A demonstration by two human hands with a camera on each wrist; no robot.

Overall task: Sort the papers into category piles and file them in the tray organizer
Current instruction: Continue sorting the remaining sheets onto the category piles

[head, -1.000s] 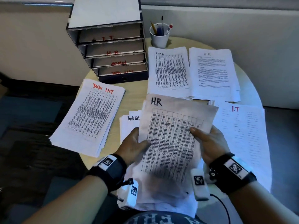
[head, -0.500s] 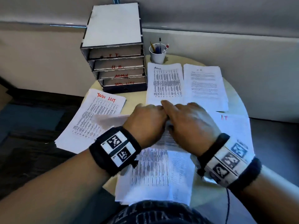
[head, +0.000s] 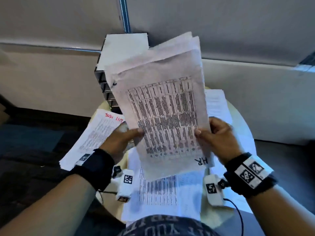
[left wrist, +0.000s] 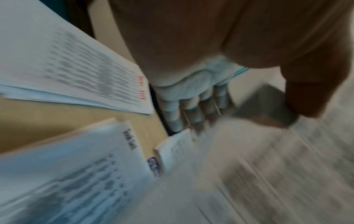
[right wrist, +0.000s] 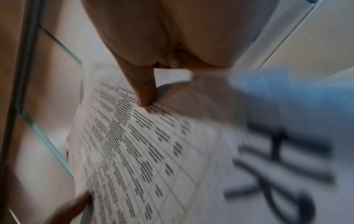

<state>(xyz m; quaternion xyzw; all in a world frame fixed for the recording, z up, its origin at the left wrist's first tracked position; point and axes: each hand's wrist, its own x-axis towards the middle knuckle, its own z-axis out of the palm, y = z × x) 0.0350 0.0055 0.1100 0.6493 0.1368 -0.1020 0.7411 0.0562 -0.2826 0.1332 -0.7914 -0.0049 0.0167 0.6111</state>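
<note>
A stack of HR papers point(head: 163, 108) is raised above the table, printed tables facing me and the handwritten "HR" upside down at its near corner. My left hand point(head: 126, 138) pinches its left edge, thumb on top. My right hand point(head: 213, 135) pinches the right edge. In the right wrist view my thumb point(right wrist: 145, 91) presses on the HR sheet point(right wrist: 153, 151). The left wrist view is blurred; the held papers point(left wrist: 268, 166) lie under my thumb. The tray organizer point(head: 122, 46) stands behind the stack, mostly hidden by it.
A pile headed "Task List" in red point(head: 100, 133) lies at the table's left. Another printed pile point(head: 158, 189) sits at the near edge under my hands. More paper piles point(head: 216, 103) lie at the right. The round table's rim point(head: 245, 126) curves on the right.
Half a second ago both hands pressed palm down on papers on the table. Now they hold the HR stack lifted, turned so its heading is at the near end.
</note>
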